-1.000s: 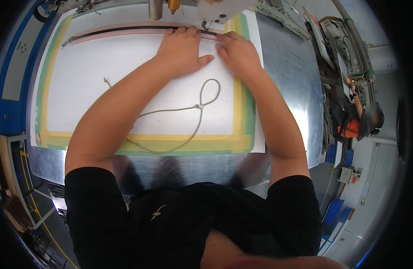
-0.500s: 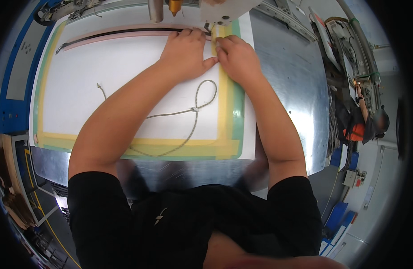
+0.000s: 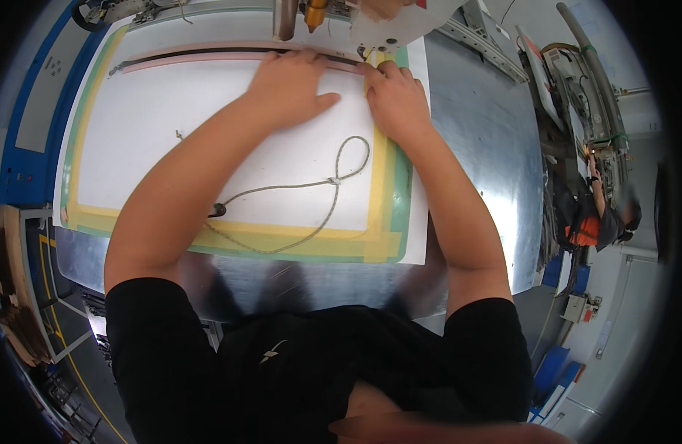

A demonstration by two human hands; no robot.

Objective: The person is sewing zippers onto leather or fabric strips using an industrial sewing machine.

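Shifted leftward along the black strip (image 3: 208, 52) since the earlier frame, the left hand (image 3: 282, 92) is now parted from the right hand (image 3: 396, 95), and a black cord lock (image 3: 218, 210) has come into sight on the strip's near side. The strip is laid almost straight over a pink band (image 3: 245, 44), which shows along both its edges. By the left hand, fingers are rested flat across the strip, right of its middle, with the thumb held out. By the right hand, fingertips are set at the strip's right end; whether it is pinched or merely pressed cannot be told.

Pressure is probably best spread evenly, so that the strip is kept flat and centred on the band without being stretched. Fingertips should be kept clear of the machine head (image 3: 400, 22), which is hung just beyond the strip's right end. Beneath the strip, a white sheet (image 3: 149, 133) is spread; a looped cord (image 3: 289, 186), lying well to the strip's near side, should not be dragged.
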